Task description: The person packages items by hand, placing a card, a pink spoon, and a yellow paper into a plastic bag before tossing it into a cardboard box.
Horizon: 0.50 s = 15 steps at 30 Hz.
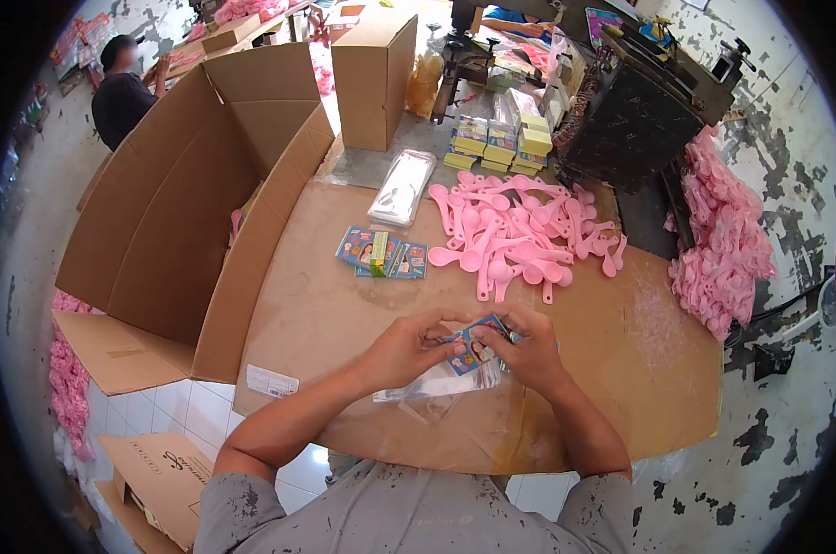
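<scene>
Both hands meet over the near middle of the cardboard-covered table. My left hand [407,349] pinches the left edge of a small blue printed card [470,358]. On the card's other side, the fingers and thumb of my right hand [531,346] are closed on it. Whether it is one card or several stacked is hard to tell. Clear plastic bags [427,386] lie just under my hands. Farther off are a pile of pink plastic measuring spoons [519,231], some loose blue cards [408,260] with a green-and-yellow band or label, and a stack of clear plastic bags [402,189].
A large open cardboard box [159,212] stands at the left, beside a tall closed box [372,83]. Bundled card stacks [501,143] sit by a black machine [630,111]. Pink spoons in bags [722,240] hang at the right. Another person [122,92] is at the far left.
</scene>
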Each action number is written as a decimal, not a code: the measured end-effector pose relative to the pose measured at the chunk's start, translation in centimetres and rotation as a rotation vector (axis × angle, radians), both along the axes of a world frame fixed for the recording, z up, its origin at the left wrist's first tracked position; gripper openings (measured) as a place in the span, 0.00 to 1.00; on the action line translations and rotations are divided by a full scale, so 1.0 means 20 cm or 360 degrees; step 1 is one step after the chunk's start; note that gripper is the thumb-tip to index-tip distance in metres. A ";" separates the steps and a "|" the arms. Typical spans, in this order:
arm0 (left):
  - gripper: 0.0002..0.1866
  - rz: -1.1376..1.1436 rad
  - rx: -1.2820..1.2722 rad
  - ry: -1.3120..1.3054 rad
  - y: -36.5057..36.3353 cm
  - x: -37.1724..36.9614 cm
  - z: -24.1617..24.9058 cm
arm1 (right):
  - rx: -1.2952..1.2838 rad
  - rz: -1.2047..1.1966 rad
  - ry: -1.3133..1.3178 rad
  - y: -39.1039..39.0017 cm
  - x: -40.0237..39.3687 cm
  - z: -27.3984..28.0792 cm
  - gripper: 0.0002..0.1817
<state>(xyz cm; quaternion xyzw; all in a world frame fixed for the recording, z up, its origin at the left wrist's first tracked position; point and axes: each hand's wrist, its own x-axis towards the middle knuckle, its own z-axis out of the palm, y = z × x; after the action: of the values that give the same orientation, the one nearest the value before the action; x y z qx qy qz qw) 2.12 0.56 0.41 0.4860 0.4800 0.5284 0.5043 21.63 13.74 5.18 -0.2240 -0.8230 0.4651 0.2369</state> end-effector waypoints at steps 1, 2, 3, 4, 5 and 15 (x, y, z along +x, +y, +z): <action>0.23 -0.0030 -0.0003 0.0038 0.00 0.00 0.00 | -0.0154 -0.0081 -0.0039 -0.01 0.00 0.00 0.13; 0.23 -0.0025 -0.0042 0.0024 0.00 -0.01 0.01 | -0.0249 -0.0102 0.0124 0.00 0.00 -0.01 0.14; 0.22 -0.0021 -0.0082 0.0010 0.00 -0.02 0.03 | -0.0344 -0.0122 0.0286 0.02 -0.01 -0.04 0.15; 0.22 -0.0017 -0.0122 -0.0006 0.00 -0.02 0.05 | -0.0438 -0.0143 0.0448 0.03 -0.01 -0.06 0.16; 0.22 0.0061 -0.0097 -0.0090 0.01 -0.02 0.04 | -0.0412 -0.0120 0.0391 0.04 0.00 -0.08 0.16; 0.19 0.0190 -0.0122 -0.0080 0.01 -0.03 0.00 | 0.0354 0.0206 0.0035 0.27 0.08 -0.05 0.19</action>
<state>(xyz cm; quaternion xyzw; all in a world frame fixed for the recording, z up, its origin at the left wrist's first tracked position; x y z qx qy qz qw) 1.55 0.84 0.38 0.4234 0.5152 0.5507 0.5020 23.22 19.23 4.25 -0.1375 -0.8796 0.3877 0.2388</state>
